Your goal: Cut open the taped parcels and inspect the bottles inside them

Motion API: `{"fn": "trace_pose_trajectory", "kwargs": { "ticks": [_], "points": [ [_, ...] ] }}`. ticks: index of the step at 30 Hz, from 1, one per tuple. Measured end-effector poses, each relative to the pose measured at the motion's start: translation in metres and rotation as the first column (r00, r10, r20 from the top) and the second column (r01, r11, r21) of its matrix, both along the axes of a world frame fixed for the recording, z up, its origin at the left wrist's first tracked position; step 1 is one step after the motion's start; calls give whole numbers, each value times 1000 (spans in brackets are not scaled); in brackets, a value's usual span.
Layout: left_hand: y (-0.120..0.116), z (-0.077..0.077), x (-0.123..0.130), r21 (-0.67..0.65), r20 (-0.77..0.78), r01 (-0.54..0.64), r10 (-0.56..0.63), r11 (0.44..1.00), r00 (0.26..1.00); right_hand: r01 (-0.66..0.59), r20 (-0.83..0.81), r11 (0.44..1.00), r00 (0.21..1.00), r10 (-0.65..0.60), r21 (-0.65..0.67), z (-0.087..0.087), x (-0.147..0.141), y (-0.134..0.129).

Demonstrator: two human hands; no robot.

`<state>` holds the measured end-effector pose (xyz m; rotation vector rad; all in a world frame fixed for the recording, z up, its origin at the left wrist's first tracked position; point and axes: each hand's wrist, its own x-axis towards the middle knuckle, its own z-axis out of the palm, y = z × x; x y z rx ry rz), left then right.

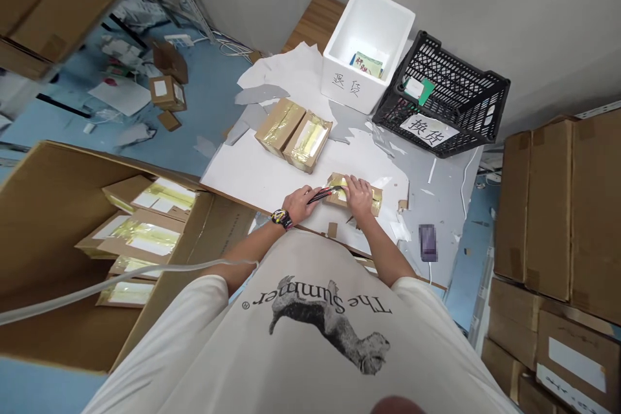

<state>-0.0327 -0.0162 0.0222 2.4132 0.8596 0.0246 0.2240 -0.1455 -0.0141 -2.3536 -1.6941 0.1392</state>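
Note:
Close to the table's front edge lies a small taped cardboard box [334, 196]. My left hand [299, 205], with a watch at the wrist, is wrapped round a black and red tool [320, 195] whose tip reaches over the box's left part. What kind of tool it is, I cannot tell for certain. My right hand [359, 196] rests on top of the box, fingers bent over it and pressing on it. Two more taped boxes, one brown [280, 126] and one with a white label [309, 141], stand side by side farther back on the white table [233, 171].
At the back are a white foam box [352, 87] and a black crate [436, 103]. A large carton [58, 207] with taped parcels stands at the left, a phone [428, 243] lies on the right, and cartons [548, 207] are stacked beyond. A white cable crosses the lower left.

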Motion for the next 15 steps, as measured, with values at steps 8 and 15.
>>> {"fn": "trace_pose_trajectory", "kwargs": {
  "ticks": [8,15],
  "points": [
    [-39,3,-21,2,-124,-185,184,983,975,27,5,1000,1000,-27,-14,-1,-9,-1],
    [-54,-8,-17,-60,8,-243,244,968,970,47,-11,994,999,-48,-103,12,-6,6]
  ]
}}
